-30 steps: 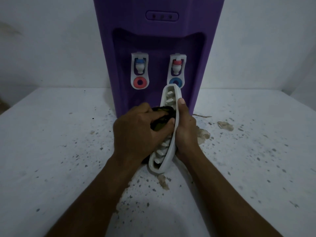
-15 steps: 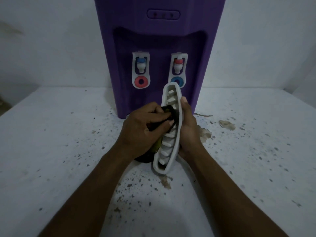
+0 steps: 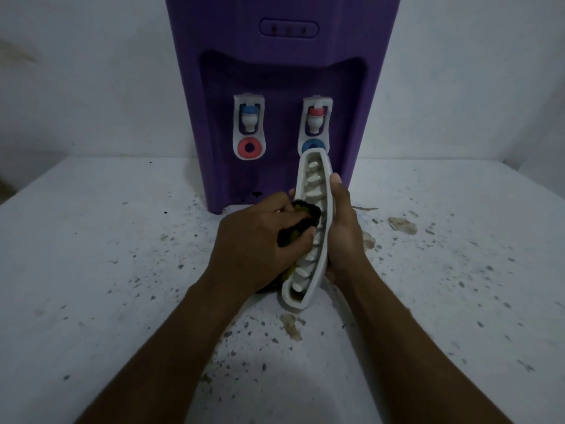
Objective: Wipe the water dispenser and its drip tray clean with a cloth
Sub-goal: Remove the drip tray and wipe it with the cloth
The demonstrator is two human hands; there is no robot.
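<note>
Against wht wall (image 3: pixel 91 71), dispenser (image 3: pixel 281 65) on stained table (image 3: pixel 91 270).

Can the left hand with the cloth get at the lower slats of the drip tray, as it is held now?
Probably yes. The right hand grips the drip tray from its far side, so the slatted face lies bare toward the left hand and its cloth; nothing covers the lower slats.

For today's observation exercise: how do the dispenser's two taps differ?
The left tap has a blue cap above a red ring; the right tap has a red cap above a blue ring. The left tap shows whole; the right tap's ring is partly hidden by the drip tray that the right hand holds. Both sit in white housings on the purple dispenser.
</note>
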